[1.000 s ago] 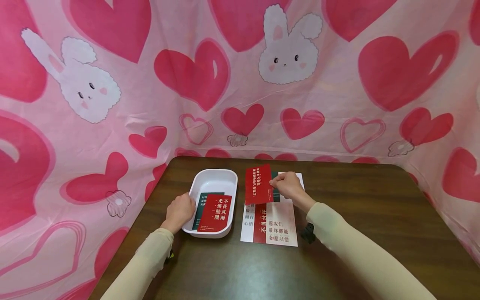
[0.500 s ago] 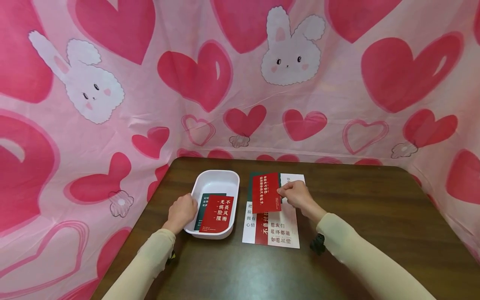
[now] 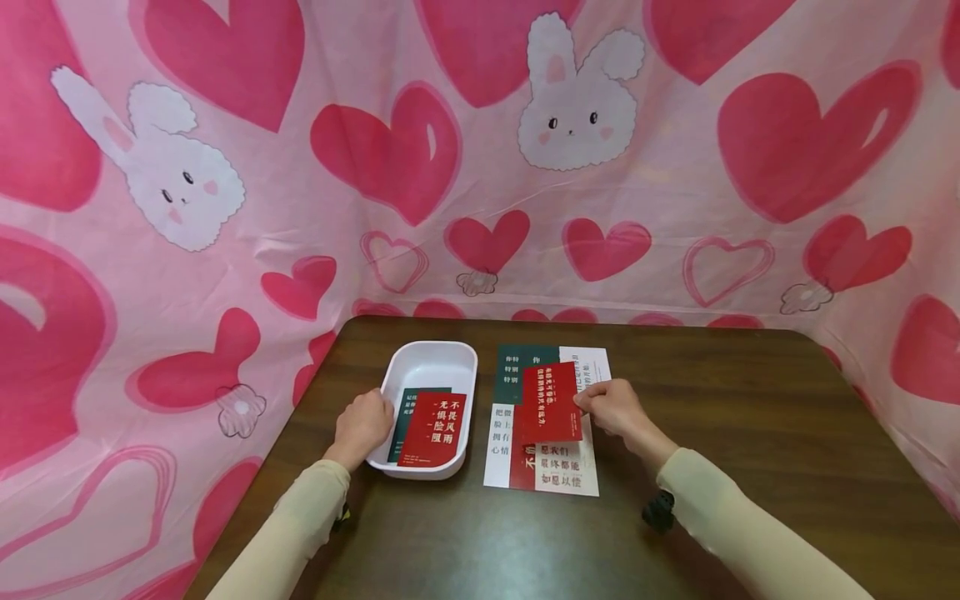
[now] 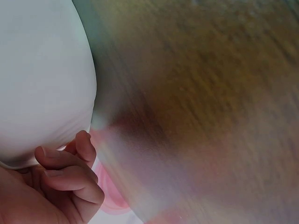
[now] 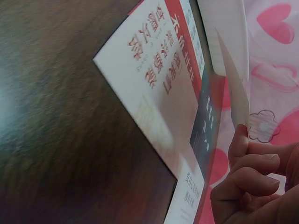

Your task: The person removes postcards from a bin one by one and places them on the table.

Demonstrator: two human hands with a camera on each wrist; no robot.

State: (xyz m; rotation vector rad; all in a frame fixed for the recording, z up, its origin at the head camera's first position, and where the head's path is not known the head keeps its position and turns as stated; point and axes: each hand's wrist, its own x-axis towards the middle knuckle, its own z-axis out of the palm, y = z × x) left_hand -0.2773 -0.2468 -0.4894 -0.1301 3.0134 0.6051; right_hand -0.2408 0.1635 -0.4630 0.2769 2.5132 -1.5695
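Observation:
My left hand (image 3: pixel 363 427) grips the left rim of a white plastic tray (image 3: pixel 431 353); its curled fingers show beside the tray wall (image 4: pixel 46 84) in the left wrist view. Inside the tray, a red card (image 3: pixel 431 450) with white lettering overlaps a dark green card (image 3: pixel 411 400). Between thumb and fingers my right hand (image 3: pixel 617 410) pinches the right edge of another red card (image 3: pixel 552 400), raised and tilted over the spread cards. The right wrist view shows this card's pale back (image 5: pixel 236 88) nearly edge-on.
Below the held card lie several overlapping cards: a dark green one (image 3: pixel 513 379), a white one (image 3: pixel 498 450), a cream one with red lettering (image 3: pixel 566 479) and a white one at back right (image 3: pixel 596 360). A pink heart-print curtain (image 3: pixel 675 192) surrounds the brown wooden table (image 3: pixel 750 417).
My right hand has moved right and toward me with the red card, uncovering the green card at the back left. The left hand stays on the tray rim.

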